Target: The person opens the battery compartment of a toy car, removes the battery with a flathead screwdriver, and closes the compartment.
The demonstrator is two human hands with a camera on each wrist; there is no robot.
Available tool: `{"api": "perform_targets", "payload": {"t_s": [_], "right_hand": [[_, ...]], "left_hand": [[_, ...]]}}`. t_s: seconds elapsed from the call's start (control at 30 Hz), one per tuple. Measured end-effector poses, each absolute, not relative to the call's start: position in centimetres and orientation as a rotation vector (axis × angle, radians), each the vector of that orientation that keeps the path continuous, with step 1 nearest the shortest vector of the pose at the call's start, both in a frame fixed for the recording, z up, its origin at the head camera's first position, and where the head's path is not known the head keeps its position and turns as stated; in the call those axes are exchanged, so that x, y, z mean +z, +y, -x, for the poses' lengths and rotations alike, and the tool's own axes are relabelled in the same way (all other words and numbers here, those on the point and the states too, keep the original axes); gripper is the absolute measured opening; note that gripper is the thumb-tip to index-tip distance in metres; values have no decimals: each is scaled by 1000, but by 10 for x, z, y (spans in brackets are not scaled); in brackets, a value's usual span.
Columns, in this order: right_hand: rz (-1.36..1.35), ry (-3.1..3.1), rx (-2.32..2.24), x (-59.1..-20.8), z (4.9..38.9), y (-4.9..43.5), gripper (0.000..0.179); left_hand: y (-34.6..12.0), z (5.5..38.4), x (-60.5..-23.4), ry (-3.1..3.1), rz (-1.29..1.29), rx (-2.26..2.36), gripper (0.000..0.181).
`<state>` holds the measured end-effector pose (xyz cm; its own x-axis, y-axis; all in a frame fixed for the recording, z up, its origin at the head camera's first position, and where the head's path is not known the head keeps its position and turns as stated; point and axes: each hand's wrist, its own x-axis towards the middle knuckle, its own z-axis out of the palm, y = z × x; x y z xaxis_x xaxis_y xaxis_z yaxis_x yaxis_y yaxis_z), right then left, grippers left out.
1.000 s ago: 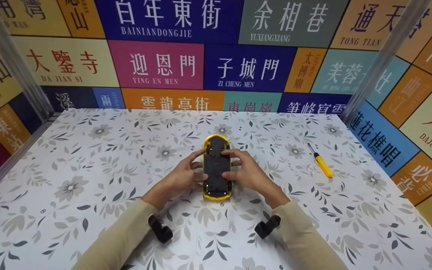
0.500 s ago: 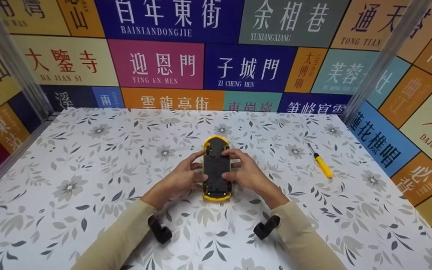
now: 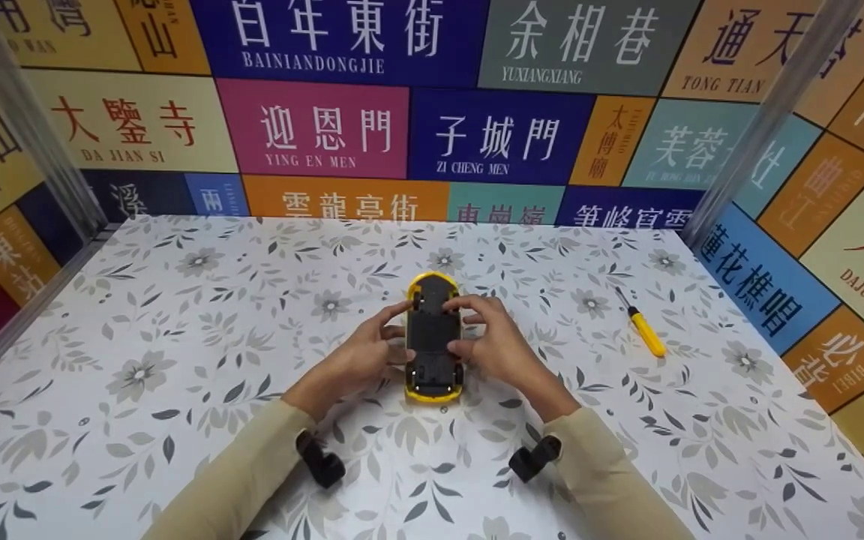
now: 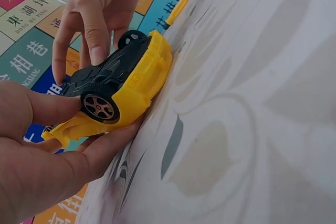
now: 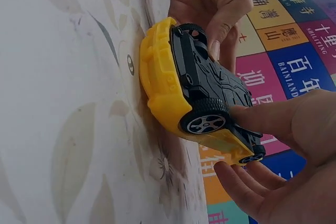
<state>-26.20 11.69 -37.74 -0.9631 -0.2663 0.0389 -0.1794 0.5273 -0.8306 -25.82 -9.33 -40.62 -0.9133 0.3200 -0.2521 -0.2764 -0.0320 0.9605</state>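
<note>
Together, the left hand (image 3: 368, 354) and right hand (image 3: 505, 346) hold a yellow toy car (image 3: 433, 334) upside down.
Their fingers (image 3: 471, 304) pinch its two sides, near the middle of the worktop (image 3: 252, 279). A yellow screwdriver (image 3: 643, 328) lies to the right.

From here, the toy car (image 5: 189, 85) looks like smooth yellow plastic, its black underside (image 3: 433, 330) more matt. The screwdriver (image 3: 637, 319) shows a plastic handle (image 3: 648, 334), metal shaft (image 3: 622, 297); the sleeves (image 3: 233, 469), matt cloth.

Booth (image 3: 774, 112) with sign-patterned walls (image 3: 408, 135)
</note>
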Motion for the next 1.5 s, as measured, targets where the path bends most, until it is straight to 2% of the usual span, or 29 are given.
{"api": "perform_targets", "payload": {"t_s": [0.63, 1.13, 1.5], "right_hand": [[443, 2710, -1478, -373, 261, 116, 41], [426, 2723, -1573, -374, 259, 114, 35], [460, 2706, -1760, -372, 258, 114, 32]], "left_hand": [[-93, 260, -404, 1824, 8, 2002, 85], [-91, 260, -407, 1807, -43, 2025, 85], [-92, 259, -406, 1826, -29, 2013, 85]]}}
